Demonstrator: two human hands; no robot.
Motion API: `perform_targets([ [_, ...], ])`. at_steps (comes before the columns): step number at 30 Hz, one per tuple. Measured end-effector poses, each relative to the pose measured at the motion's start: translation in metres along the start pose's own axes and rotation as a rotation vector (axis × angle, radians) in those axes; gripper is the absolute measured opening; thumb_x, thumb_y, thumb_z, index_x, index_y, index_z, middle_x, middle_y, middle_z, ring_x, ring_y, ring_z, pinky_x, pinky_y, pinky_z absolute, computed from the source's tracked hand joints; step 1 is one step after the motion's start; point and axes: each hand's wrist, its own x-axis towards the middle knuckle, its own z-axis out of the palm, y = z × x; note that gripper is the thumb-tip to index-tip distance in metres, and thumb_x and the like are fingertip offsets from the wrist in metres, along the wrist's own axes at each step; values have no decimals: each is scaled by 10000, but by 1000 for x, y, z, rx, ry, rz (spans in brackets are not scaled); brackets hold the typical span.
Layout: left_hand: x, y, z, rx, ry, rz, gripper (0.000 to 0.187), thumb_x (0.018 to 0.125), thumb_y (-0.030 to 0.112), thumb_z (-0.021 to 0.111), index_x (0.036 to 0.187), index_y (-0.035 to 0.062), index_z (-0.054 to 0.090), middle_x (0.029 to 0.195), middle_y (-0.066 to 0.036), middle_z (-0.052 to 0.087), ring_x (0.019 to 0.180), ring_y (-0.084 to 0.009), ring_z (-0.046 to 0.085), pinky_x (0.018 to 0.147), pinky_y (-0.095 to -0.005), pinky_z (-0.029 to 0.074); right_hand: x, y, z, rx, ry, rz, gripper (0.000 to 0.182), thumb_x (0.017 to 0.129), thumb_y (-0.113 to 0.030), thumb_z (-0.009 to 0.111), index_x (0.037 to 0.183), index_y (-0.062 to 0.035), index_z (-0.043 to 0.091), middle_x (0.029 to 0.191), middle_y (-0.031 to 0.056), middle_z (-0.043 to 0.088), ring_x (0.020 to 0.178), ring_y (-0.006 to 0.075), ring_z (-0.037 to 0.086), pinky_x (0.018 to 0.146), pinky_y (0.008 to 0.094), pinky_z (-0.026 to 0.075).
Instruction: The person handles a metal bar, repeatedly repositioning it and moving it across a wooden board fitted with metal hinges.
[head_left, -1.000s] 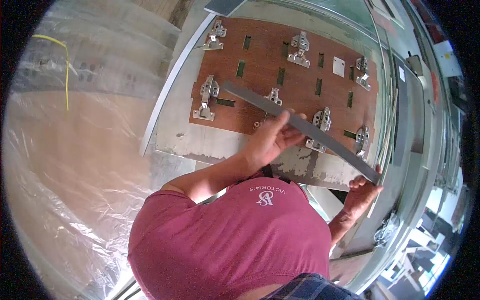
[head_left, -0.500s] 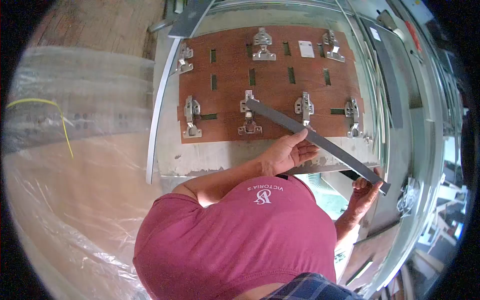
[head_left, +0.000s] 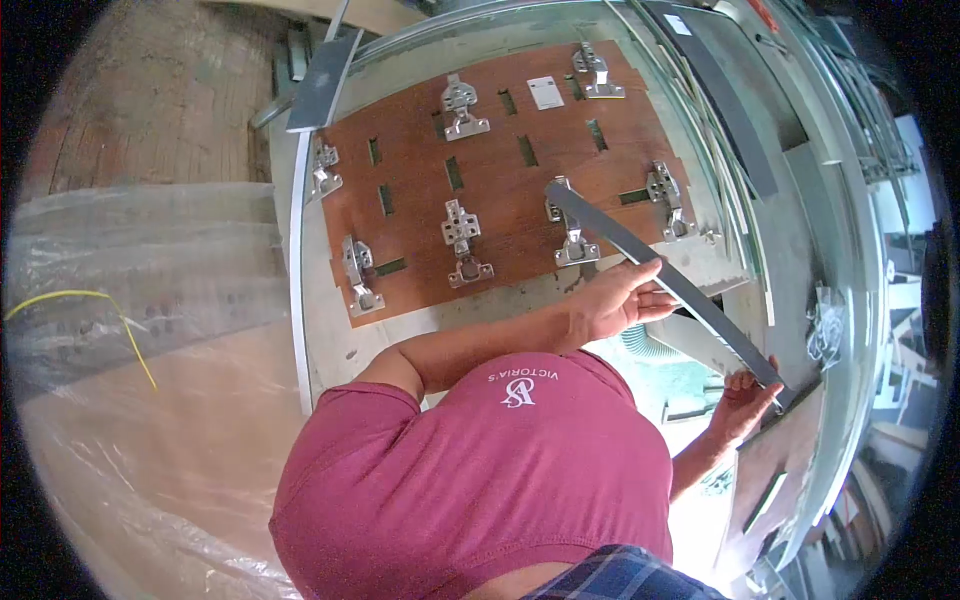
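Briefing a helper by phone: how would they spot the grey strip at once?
Find the brown board bearing metal hinges. A long grey strip slants over its near edge. Unlike the hinges, it is held: left hand about midway, right hand near one end.

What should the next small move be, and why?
I'd probably swing the far end of the grey strip clear of the hinge it overlaps in view; contact can't be told. The left hand supports its middle and the right hand holds its near end, so both could steer it.
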Motion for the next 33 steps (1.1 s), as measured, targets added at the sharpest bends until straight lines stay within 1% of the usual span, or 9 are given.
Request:
perform_targets([
  [3, 8, -5, -7, -41, 14, -47, 238, 871, 216, 528, 1019, 34, 486, 1048, -209, 547, 1000, -310, 541, 913, -417, 436, -9, 0, 0, -36, 134, 8, 510, 870, -441, 473, 1218, -71, 434, 653, -17, 411, 577, 84, 394, 512, 216, 345],
  [12, 27, -4, 19, 12, -44, -69, 211, 868, 205, 528, 1009, 50, 501, 1028, -162, 560, 985, -276, 552, 882, -405, 457, -31, -4, -22, -3, 112, -83, 542, 831, -472, 521, 1215, -98, 442, 670, -17, 404, 580, 85, 379, 504, 215, 333],
  [14, 40, -6, 29, 80, -139, -82, 211, 872, 202, 521, 1018, 54, 494, 1026, -147, 563, 967, -260, 560, 873, -397, 463, -37, -9, -31, -10, 121, -96, 565, 816, -528, 507, 1115, -48, 497, 666, -2, 475, 593, 98, 438, 510, 236, 353],
  [15, 48, -9, 32, 44, -172, -72, 211, 888, 209, 489, 1028, 51, 485, 1030, -133, 565, 945, -247, 569, 853, -381, 474, -42, -9, -31, 32, 179, -94, 544, 826, -471, 529, 1207, -93, 440, 685, -12, 405, 580, 89, 375, 500, 218, 330],
  [18, 69, -15, 36, 124, -244, -106, 211, 904, 214, 455, 1034, 50, 480, 1030, -123, 567, 934, -233, 575, 837, -373, 482, -51, -15, -27, -40, 143, -140, 551, 823, -470, 535, 1204, -85, 437, 686, -13, 407, 576, 83, 379, 495, 213, 334],
  [23, 83, -26, 29, 134, -155, -214, 217, 912, 210, 435, 1057, 52, 465, 1039, -116, 568, 944, -235, 577, 881, -419, 454, -62, -14, -26, -116, 153, -167, 574, 811, -485, 542, 1203, -81, 434, 689, -19, 413, 566, 70, 395, 487, 202, 343],
  [26, 79, -14, 38, 108, -124, -197, 207, 910, 204, 438, 1049, 53, 461, 1037, -134, 564, 957, -248, 574, 886, -437, 451, -60, -12, -21, -105, 170, -176, 628, 787, -520, 551, 1223, -88, 421, 711, -22, 446, 553, 66, 410, 461, 195, 342],
  [29, 78, 17, 48, 105, -190, -28, 199, 913, 189, 416, 1020, 21, 428, 996, -163, 540, 956, -283, 566, 887, -455, 465, -52, -8, -19, 6, 140, -189, 683, 765, -553, 552, 1249, -95, 402, 729, -18, 472, 545, 69, 417, 446, 191, 343],
  [33, 88, 56, 50, 76, -76, 189, 214, 921, 187, 387, 1012, -6, 382, 1016, -185, 503, 941, -319, 561, 852, -454, 490, -35, 3, 0, -62, -21, 4, 793, 699, -704, 465, 1222, -108, 447, 842, 28, 538, 571, 100, 489, 401, 202, 382],
])
